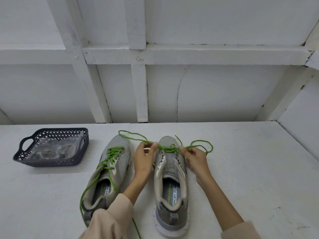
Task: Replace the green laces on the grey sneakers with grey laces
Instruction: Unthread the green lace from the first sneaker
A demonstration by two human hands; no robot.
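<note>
Beige sleeves (pixel 110 219) lie nearest us at the bottom of the view, and past them both our hands work at the right shoe (pixel 170 185). Our left hand (pixel 144 159) pinches the lace (pixel 167 149) at the toe end of the eyelets. Our right hand (pixel 196 158) pinches the same lace on the other side. Each grip is narrow and closed on green cord. The loose ends loop out over the desk (pixel 250 178), one past the toe and one off to the right. The tongue and upper eyelets are bare, and only the rows nearest the toe hold the lace.

The left shoe (pixel 107 175) stands just beside it. Its left lace (pixel 110 157) is threaded all the way up but untied, with the ends trailing toward us.

We judge this to be the unlacing of the first shoe, nearly done. The next move calls for drawing the cord out of the last eyelets one side at a time, with the shoe kept from sliding.

A basket (pixel 51 163) sits well to the left, holding clear bags (pixel 53 147). We cannot tell whether the grey laces are inside them.
</note>
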